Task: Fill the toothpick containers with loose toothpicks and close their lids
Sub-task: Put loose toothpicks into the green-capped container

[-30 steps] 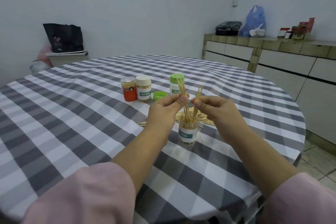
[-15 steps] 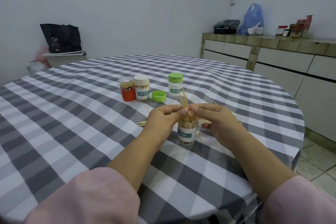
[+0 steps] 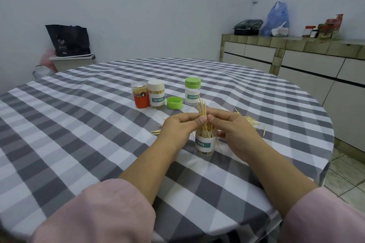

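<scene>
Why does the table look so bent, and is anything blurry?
Head view: the wide-angle lens bows the checked table and the counter; light is soft and even, with faint shadows; the pink sleeves nearest the camera look soft, while the open container stays sharp.

An open clear toothpick container with a white and teal label stood upright near the table's front edge, packed with toothpicks, a bundle of toothpicks sticking up above its mouth. Its green lid lay upturned behind it. Three closed containers stood beyond: a green-lidded container, a cream-lidded container and a red container. Loose toothpicks lay scattered behind the open one.
</scene>
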